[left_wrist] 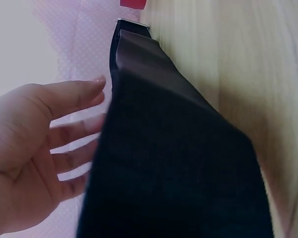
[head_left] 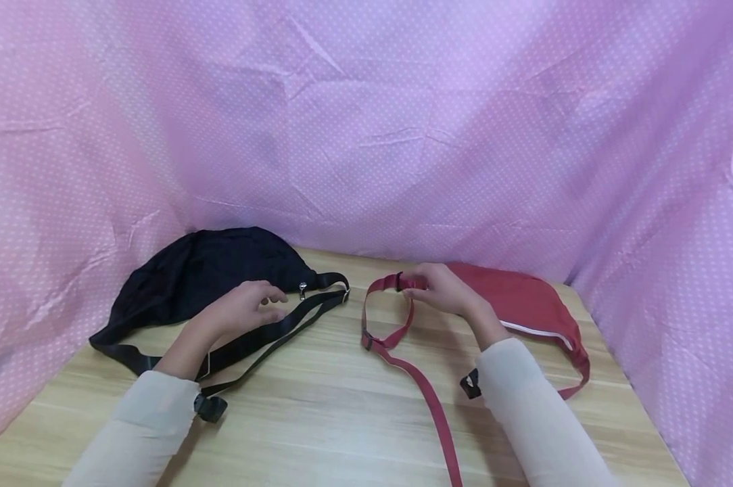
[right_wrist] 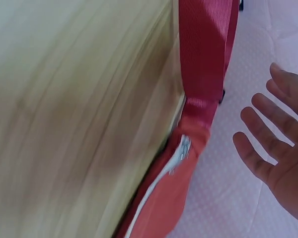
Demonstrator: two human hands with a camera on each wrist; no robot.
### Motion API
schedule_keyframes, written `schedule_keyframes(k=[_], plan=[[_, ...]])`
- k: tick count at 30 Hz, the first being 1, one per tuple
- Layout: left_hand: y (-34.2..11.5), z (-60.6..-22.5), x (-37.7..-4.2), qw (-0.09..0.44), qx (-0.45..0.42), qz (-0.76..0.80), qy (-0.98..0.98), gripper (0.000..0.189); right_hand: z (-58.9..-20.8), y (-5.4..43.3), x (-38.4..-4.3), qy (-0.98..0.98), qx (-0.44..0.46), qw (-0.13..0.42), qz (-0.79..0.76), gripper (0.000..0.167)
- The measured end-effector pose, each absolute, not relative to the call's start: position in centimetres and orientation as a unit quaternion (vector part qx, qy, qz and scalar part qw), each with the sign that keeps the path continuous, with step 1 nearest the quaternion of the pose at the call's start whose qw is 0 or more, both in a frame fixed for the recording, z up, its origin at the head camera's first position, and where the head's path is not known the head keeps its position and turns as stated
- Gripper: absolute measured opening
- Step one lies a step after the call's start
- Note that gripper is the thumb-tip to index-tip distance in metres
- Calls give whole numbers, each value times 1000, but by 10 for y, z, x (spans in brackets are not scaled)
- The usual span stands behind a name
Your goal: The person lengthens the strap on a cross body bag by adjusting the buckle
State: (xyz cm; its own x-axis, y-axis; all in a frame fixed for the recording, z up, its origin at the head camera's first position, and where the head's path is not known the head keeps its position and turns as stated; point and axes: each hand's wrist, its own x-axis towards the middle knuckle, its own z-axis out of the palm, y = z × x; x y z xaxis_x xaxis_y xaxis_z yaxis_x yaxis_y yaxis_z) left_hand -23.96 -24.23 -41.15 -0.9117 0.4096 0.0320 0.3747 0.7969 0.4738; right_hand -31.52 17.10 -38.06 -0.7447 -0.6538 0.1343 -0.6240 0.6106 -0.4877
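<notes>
Black waist bag (head_left: 220, 267): lies on table (head_left: 324, 426), just beyond left hand (head_left: 241, 311); long axis rises rightward. Left hand: fingers loosely parted.
Red waist bag (head_left: 518, 297): lies beside right hand (head_left: 442, 287), rightward; long axis slopes down rightward, white zip (head_left: 533, 329) nearward. Right hand: fingers spread; strap contact unclear.

head: above, forward-down, wide | wrists: close, low | all share: tabletop (head_left: 318, 419)
</notes>
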Motion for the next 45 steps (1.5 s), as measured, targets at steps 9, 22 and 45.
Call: schedule_keyframes(k=[9,22,45], plan=[[-216,-416,-253,51,214,266,939,50,-389,129,-325,888,-362,47,-280,29],[-145,-417,-279,43,160,179,970,42,-389,94,-328,887,-356,58,-288,32],[-182,-370,-268,-7,204,370,906,15,-357,65,-316,849,-379,102,-355,56]])
